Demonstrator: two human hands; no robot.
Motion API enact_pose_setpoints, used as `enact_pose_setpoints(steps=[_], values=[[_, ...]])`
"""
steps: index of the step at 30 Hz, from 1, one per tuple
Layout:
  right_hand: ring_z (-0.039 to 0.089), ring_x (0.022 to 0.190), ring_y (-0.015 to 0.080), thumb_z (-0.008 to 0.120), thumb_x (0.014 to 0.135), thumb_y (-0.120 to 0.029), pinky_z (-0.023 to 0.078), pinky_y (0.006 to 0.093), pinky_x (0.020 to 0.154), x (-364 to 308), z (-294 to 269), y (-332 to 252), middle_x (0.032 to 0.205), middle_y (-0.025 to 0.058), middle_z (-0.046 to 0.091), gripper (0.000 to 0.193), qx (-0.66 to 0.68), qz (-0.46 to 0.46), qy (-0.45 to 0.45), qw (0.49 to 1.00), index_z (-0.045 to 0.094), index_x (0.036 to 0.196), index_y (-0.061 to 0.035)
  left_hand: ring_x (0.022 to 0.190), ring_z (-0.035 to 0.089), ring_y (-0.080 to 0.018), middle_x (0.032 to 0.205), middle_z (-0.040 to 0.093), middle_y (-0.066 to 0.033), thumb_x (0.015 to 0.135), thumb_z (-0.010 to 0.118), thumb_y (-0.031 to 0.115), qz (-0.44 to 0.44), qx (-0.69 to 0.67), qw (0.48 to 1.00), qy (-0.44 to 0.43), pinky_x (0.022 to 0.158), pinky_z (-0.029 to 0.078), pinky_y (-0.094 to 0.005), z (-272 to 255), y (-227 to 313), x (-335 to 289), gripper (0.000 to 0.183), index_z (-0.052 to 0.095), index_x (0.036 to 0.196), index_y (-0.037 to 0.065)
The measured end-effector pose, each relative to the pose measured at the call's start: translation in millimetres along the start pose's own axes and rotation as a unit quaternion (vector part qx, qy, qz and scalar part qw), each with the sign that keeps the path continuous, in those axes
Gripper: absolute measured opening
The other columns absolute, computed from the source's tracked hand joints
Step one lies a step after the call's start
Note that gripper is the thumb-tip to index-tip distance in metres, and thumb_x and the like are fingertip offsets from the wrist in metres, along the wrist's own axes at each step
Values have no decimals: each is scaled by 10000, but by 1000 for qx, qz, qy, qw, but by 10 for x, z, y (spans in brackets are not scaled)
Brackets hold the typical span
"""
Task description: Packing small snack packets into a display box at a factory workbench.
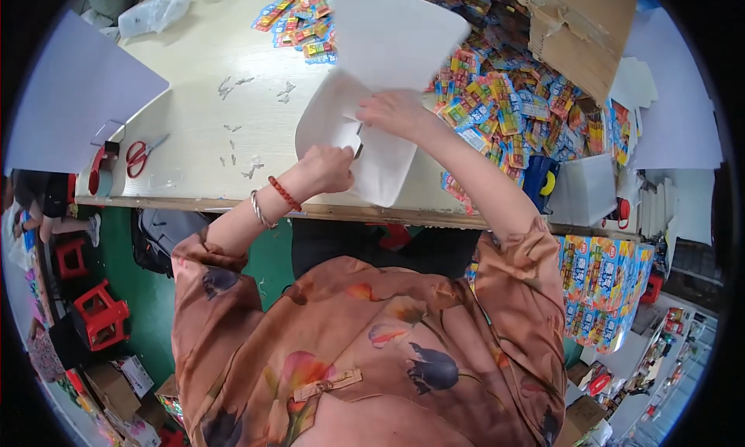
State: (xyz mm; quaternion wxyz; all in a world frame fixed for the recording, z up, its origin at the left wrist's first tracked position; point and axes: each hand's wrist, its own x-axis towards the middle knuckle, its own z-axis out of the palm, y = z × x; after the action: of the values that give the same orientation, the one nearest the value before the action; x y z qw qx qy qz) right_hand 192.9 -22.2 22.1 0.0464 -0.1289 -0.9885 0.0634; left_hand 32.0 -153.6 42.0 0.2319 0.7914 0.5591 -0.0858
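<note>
A white card sheet [388,175] with rounded corners stands folded over the table, its second panel [396,36] tilting up and away. Near its middle a small cut flap and a dark slit show. My left hand [330,168] is closed in a fist at that flap, gripping the card; a red bead bracelet and a silver bangle are on its wrist. Just above and to the right, my right hand [392,113] bends its fingers against the card beside the fold, pinching it. Its fingertips are slightly blurred.
Many small colourful candy packs [504,105] spill from an open cardboard box [582,36] at the right; more packs [299,24] lie at the back. Red scissors [140,158] and a red tape dispenser [103,169] sit left. A blue tape dispenser [539,183] is right. Card scraps [252,170] dot the table.
</note>
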Motion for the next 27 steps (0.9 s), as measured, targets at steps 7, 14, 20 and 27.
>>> enact_pose_setpoints(steps=[7, 14, 20, 27], values=[[622, 883, 286, 579, 793, -85, 501, 392, 742, 282, 226, 17, 930, 93, 583, 240, -20, 28, -47, 998, 557, 1032, -90, 797, 686, -305, 820, 688, -167, 886, 526, 422, 129, 32, 989, -68, 688, 541, -411, 424, -63, 107, 437, 692, 847, 20], [604, 963, 306, 608, 825, -104, 487, 403, 821, 92, 356, -166, 1030, 104, 612, 416, 122, 69, 133, 981, 504, 1227, -98, 827, 662, -367, 851, 686, -183, 816, 566, 599, 50, 35, 995, -80, 736, 524, -442, 309, 41, 188, 595, 701, 833, 19], [579, 987, 311, 610, 831, -108, 458, 404, 866, -979, -488, -445, 996, 135, 637, 178, 157, 287, 408, 852, 652, 995, -57, 860, 651, -403, 884, 661, -246, 740, 622, 662, -89, -6, 996, -18, 758, 518, -470, 156, -527, -35, 735, 603, 968, -37], [618, 849, 257, 644, 869, -156, 487, 336, 792, -2952, -1106, 7, 933, 118, 675, 183, 96, 586, 454, 664, 672, 987, -20, 879, 622, -432, 924, 645, -270, 805, 546, 659, -134, -21, 988, -79, 773, 487, -486, -72, -941, -7, 709, 604, 946, -34]])
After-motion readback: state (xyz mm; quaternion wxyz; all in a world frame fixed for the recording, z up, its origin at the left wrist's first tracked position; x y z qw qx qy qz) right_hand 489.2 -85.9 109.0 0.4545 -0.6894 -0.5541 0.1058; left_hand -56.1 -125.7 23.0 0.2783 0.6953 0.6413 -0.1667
